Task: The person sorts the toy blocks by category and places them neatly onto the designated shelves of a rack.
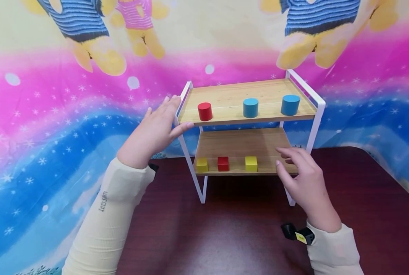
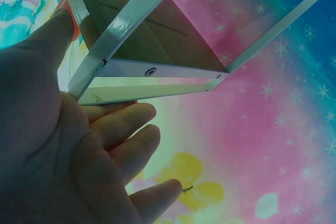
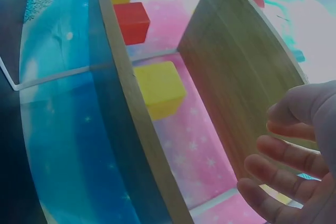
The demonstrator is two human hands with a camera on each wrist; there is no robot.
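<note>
A two-tier wooden shelf (image 1: 225, 98) with a white metal frame (image 1: 314, 128) stands on the table. On its upper board are a red cylinder (image 1: 205, 112) and two blue cylinders, one mid-board (image 1: 250, 108) and one at the right (image 1: 290, 105). Along the lower board's front edge sit a yellow cube (image 1: 202, 165), a red cube (image 1: 223, 164) and another yellow cube (image 1: 251, 164). My left hand (image 1: 153, 130) touches the frame's upper left side, fingers extended, thumb towards the front edge. Holding nothing, my right hand (image 1: 305, 177) hovers before the lower board's right end, fingers loosely bent.
Under the shelf lies a dark red-brown table (image 1: 225, 229). A patterned cloth backdrop (image 1: 70, 114) with bears and snowflakes hangs close behind and at both sides. The right wrist carries a black strap device (image 1: 304, 235).
</note>
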